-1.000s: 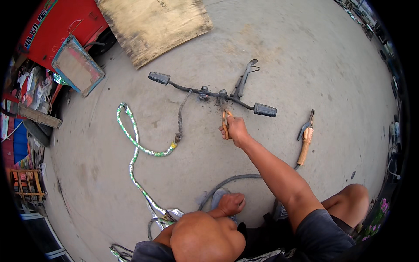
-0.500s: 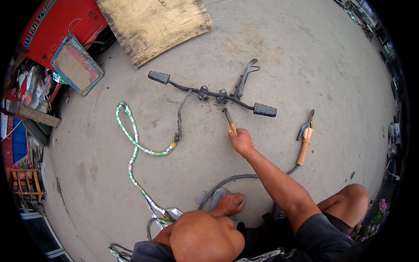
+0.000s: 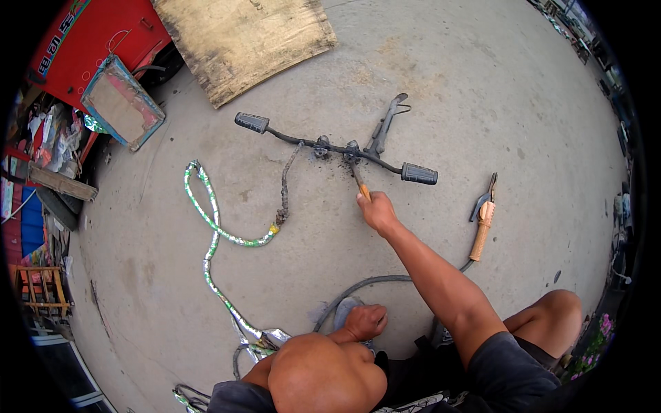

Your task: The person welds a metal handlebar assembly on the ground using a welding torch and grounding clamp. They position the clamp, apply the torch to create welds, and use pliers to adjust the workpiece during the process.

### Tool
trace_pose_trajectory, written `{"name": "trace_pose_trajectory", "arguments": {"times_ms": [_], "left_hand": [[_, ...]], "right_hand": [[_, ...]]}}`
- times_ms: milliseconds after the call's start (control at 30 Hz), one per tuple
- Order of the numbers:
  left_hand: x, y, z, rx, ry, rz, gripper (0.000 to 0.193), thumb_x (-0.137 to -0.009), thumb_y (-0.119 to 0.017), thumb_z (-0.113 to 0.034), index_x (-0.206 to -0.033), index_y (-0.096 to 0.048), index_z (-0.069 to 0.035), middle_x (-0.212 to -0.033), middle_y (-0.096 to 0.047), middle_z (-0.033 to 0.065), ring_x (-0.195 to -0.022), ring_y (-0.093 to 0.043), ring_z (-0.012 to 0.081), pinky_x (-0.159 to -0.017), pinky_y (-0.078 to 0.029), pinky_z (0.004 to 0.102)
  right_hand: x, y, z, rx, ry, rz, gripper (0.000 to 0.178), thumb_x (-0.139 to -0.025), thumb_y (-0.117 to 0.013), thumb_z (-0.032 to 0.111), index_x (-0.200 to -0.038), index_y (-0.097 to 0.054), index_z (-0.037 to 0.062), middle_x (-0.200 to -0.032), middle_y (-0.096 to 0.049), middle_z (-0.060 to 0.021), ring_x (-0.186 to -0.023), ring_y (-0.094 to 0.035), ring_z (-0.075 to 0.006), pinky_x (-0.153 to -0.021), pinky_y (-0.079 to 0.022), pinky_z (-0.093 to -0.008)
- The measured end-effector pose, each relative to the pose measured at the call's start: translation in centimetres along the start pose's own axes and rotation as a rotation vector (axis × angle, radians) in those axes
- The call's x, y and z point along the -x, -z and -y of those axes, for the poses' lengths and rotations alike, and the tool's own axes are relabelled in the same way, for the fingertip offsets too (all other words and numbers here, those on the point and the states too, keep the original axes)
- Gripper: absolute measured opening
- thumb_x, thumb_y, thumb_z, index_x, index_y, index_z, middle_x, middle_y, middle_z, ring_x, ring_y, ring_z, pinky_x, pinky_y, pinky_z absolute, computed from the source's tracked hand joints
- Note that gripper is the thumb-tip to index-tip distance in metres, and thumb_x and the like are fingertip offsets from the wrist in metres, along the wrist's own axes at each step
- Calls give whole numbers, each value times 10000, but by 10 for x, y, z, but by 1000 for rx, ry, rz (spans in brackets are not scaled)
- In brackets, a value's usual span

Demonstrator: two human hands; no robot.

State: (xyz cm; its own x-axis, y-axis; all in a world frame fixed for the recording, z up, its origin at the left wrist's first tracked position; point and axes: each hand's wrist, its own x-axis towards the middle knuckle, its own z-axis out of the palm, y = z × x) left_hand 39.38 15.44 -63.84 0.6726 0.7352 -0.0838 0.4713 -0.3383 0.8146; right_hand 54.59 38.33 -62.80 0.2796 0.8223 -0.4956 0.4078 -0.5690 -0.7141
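My right hand [image 3: 377, 212] grips the orange wooden handle of a small hammer-like tool [image 3: 360, 184]. The tool's dark tip rests at the middle clamp of a black handlebar [image 3: 330, 148]. The handlebar lies on the concrete with a rubber grip at each end and a stem [image 3: 384, 124] pointing away from me. My left hand [image 3: 365, 320] rests, fingers curled, on a grey shoe between my knees. A welding electrode holder [image 3: 482, 224] with an orange handle lies to the right of my right hand.
A green and silver wrapped cable [image 3: 206, 227] snakes across the ground at the left. A grey cable [image 3: 358, 286] curves near my feet. A worn wooden board [image 3: 241, 41], a framed panel [image 3: 122, 102] and a red vehicle [image 3: 82, 41] sit at the far left.
My right hand drew slightly toward me, and the tool swung from beside the hand until its tip reached the handlebar's middle. The left hand stayed put.
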Motion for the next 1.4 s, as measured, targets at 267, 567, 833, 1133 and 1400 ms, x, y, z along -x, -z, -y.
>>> {"name": "trace_pose_trajectory", "arguments": {"times_ms": [267,567,833,1133,1400], "left_hand": [[0,1,0,11,7,13,168,-807,-607,-140,-682,-514,-77,-673,-601,107,-604,-613,320,-509,-488,432],[1,-4,3,-34,-20,-5,161,-809,-610,-153,-696,-522,-80,-694,-607,104,-627,-621,316,-521,-491,437],[1,-2,1,-34,-20,-26,152,-811,-610,-153,-703,-532,-80,-689,-604,101,-621,-621,312,-515,-493,428],[1,0,0,-37,-22,-24,152,-808,-615,-151,-701,-531,-83,-682,-602,99,-612,-620,307,-511,-497,420],[0,-2,1,-28,-29,-22,148,-805,-616,-149,-701,-532,-85,-683,-606,96,-610,-620,302,-512,-499,415]], "right_hand": [[5,-1,4,-183,-95,98,412,-945,-571,349,-901,-632,-57,-793,-642,-173,-748,-652,-282,-638,-506,-406],[-10,-7,19,-630,-125,140,355,-982,-527,267,-992,-565,-85,-907,-610,-125,-739,-643,-192,-588,-563,-316],[1,-2,26,-569,-182,272,294,-974,-539,209,-983,-577,-82,-914,-612,-125,-717,-632,-178,-592,-564,-318],[6,-7,-4,-70,-40,15,420,-901,-609,341,-897,-643,-78,-881,-662,-271,-861,-654,-403,-798,-485,-472],[-9,0,-6,126,109,-54,429,-903,-609,348,-823,-628,-73,-746,-626,-258,-763,-650,-386,-700,-481,-465]]}}
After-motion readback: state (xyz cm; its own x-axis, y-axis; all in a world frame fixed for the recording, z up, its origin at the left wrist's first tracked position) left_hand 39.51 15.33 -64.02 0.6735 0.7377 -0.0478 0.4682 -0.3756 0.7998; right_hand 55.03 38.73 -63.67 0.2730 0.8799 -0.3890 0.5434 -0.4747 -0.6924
